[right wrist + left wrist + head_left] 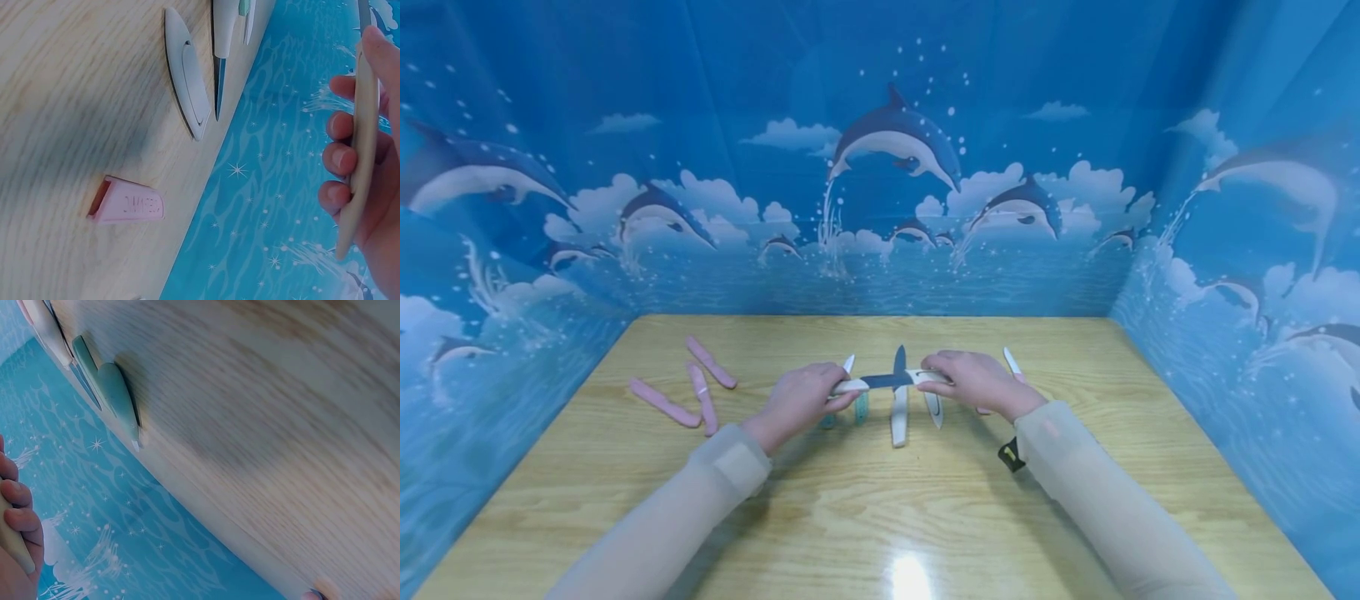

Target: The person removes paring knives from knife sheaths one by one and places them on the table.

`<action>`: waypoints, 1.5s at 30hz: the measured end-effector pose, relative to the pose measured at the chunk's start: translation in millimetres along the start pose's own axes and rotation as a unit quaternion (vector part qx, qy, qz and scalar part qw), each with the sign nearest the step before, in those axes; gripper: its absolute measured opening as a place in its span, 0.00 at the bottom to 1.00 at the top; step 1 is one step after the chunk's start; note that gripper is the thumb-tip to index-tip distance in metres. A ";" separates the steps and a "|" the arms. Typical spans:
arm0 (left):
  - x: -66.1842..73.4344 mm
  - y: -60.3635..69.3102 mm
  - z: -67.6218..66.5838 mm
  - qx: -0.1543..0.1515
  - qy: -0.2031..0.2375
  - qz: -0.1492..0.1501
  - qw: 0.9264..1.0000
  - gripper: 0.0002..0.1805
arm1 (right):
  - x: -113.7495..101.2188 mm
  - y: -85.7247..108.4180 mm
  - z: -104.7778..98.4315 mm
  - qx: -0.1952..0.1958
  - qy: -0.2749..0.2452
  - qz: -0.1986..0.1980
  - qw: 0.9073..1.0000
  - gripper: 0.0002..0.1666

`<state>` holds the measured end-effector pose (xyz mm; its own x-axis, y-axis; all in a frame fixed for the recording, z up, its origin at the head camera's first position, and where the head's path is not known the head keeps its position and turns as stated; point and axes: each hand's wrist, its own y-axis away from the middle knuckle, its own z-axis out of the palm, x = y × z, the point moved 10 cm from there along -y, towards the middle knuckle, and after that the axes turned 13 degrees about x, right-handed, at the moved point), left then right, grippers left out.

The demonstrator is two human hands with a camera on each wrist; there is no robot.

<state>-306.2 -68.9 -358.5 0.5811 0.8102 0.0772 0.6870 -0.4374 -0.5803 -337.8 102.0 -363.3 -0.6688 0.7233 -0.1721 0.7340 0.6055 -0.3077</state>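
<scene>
Left hand (801, 397) grips knife (878, 382), right (973, 381) sheath (922, 377) — tip hidden.

One knife (898, 421) lies on the table (820, 508) before the backdrop (850, 283).

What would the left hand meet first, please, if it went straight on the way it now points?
Most likely the dark blade just ahead of the left hand, then the right hand, though depth is hard to judge.
</scene>
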 end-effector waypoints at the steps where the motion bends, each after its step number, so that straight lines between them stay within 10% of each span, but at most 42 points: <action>1: 0.0 0.0 -0.2 0.000 0.000 0.000 1.000 0.11 | 0.2 -0.2 0.1 -0.002 -0.001 0.001 1.000 0.25; 12: -0.7 1.0 -5.8 0.035 0.006 0.016 0.999 0.10 | -0.8 -1.9 -2.1 -0.001 -0.004 -0.002 1.000 0.26; 45: -5.4 -0.3 -5.2 0.005 -0.001 0.005 1.000 0.11 | 8.2 1.2 -4.5 0.009 0.012 0.004 1.000 0.27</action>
<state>-307.3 -75.2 -354.6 0.5872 0.8065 0.0689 0.6761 -0.4418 -0.5897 -341.8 110.2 -360.9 -0.6596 0.7359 -0.1527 0.7370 0.5935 -0.3234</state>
